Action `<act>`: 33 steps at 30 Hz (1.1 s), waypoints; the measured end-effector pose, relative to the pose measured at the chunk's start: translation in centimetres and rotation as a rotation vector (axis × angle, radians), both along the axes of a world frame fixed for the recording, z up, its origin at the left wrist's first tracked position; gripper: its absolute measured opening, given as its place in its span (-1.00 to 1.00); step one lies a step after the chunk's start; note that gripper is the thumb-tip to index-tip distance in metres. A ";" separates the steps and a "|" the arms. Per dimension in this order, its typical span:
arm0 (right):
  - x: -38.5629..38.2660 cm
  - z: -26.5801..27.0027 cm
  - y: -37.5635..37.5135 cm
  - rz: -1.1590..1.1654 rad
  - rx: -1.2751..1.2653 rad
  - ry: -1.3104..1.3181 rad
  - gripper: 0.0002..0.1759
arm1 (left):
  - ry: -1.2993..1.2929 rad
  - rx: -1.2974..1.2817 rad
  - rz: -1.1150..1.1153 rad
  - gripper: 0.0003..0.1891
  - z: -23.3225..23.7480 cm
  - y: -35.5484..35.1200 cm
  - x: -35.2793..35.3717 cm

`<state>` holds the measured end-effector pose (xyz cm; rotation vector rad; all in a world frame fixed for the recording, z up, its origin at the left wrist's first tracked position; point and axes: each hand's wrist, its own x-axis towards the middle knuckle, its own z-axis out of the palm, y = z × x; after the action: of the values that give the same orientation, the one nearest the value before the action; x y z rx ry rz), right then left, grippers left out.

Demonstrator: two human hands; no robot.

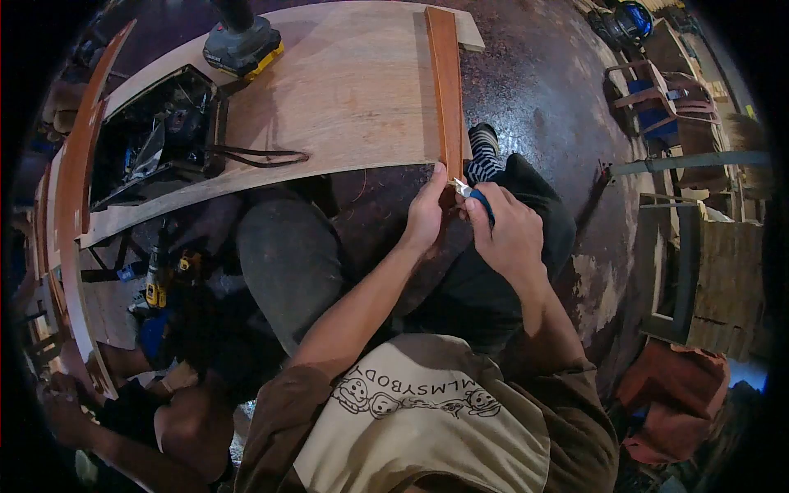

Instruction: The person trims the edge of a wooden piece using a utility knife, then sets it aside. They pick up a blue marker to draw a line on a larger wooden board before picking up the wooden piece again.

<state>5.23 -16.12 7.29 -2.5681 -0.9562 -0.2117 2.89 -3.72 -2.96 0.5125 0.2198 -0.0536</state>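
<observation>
Plywood sheet runs across your knees, pale, bowed by the lens. No print visible on it.

Black tool case sits open on the sheet's left part. It holds dark tools and a shiny bit of plastic, but individual items are too murky to name. A dark strap trails out of it onto the ply.

Reddish wood strip lies along the sheet's right end, its near end overhanging the edge toward you.

Your shirt has a cream panel with cartoon figures and lettering that reads "MLMSYBODY", the start lost in a fold.

Cordless tool stands at the far edge of the sheet on a black and yellow battery base. Brand label unreadable.

Yellow and black drill is down on the floor left of your knee, near a co-worker's hand.

Your left hand is closed on the strip's near end, thumb up against it.

Your right hand is wrapped around a blue-handled tool, its silver tip touching the strip's end just beside your left thumb.
</observation>
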 end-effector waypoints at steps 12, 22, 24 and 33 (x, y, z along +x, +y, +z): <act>0.1 -0.3 -0.1 -0.008 -0.013 -0.012 -0.80 | 0.036 -0.064 0.024 -0.52 0.5 -0.1 0.0; 1.2 -0.7 -0.4 0.049 -0.022 -0.047 -0.78 | 0.001 -0.126 0.037 -0.54 0.9 0.0 0.0; 1.4 -0.9 -0.4 0.069 0.010 -0.063 -0.79 | 0.008 -0.180 0.019 -0.55 1.1 0.2 0.0; 2.0 -0.4 -0.1 0.108 0.018 -0.032 -0.81 | 0.033 -0.212 0.044 -0.54 1.4 0.3 0.0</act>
<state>7.18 -16.21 6.91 -2.4946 -1.0965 -0.2309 2.89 -3.42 -1.56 0.2954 0.2539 -0.0418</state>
